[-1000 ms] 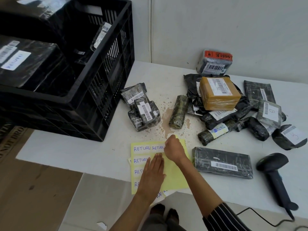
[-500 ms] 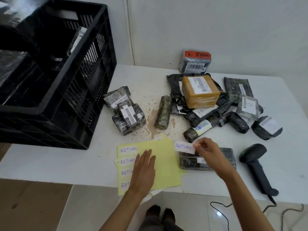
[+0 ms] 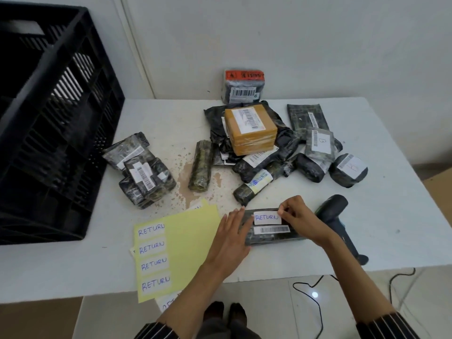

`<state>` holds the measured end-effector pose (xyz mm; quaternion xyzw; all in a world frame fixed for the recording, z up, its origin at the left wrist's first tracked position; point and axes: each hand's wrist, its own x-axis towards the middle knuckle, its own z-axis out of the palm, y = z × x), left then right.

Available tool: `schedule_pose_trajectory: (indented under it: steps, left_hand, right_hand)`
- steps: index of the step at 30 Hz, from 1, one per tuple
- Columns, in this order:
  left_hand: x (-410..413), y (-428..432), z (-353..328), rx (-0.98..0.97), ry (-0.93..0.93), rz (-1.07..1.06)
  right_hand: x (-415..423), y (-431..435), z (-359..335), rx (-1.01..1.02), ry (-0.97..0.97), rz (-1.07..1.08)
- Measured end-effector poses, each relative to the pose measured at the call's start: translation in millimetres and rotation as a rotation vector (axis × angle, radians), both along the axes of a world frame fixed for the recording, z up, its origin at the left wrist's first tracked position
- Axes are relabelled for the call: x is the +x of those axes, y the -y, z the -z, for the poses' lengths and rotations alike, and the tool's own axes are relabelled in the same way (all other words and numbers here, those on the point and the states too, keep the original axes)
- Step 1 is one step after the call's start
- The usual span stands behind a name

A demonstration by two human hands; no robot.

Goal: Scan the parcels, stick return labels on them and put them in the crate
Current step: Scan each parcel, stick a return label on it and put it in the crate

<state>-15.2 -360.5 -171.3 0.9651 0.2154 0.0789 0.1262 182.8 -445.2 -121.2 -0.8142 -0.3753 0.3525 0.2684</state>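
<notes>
One parcel, long axis L-R, label pinched

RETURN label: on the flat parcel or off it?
On. RETURN label lies on the flat parcel above its barcode strip; right hand pinches its right end. Fully stuck: cannot tell.

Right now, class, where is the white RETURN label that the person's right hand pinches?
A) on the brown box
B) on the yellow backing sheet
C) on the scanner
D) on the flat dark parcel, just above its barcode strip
D: the right hand pinches the RETURN label at its right end, and it lies on the flat dark parcel, just above the barcode strip.
</notes>
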Motion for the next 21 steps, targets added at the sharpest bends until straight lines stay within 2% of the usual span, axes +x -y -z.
schedule_pose_trajectory:
  steps: [6, 12, 16, 21]
  left_hand:
    - [11.9, -0.4, 3.6, 0.068, -0.032, 0.009]
    - [14.6, -0.7, 10.9, 0.139, -0.062, 0.006]
    - [14.1, -0.9, 12.6, 0.146, -0.03, -0.005]
    - [12.2, -2.7, 14.6, 0.157, 0.028, -0.021]
  right_hand:
    - [-2.0, -1.4, 21.3, 0.053, 0.16, 0.003]
    - [-24.5, 5.3, 36.8, 0.161, 0.394, 0.137]
    - [-53.5, 19.8, 43.2, 0.117, 0.674, 0.155]
    - [-79.5, 23.7, 63.0, -0.003, 0.709, 0.026]
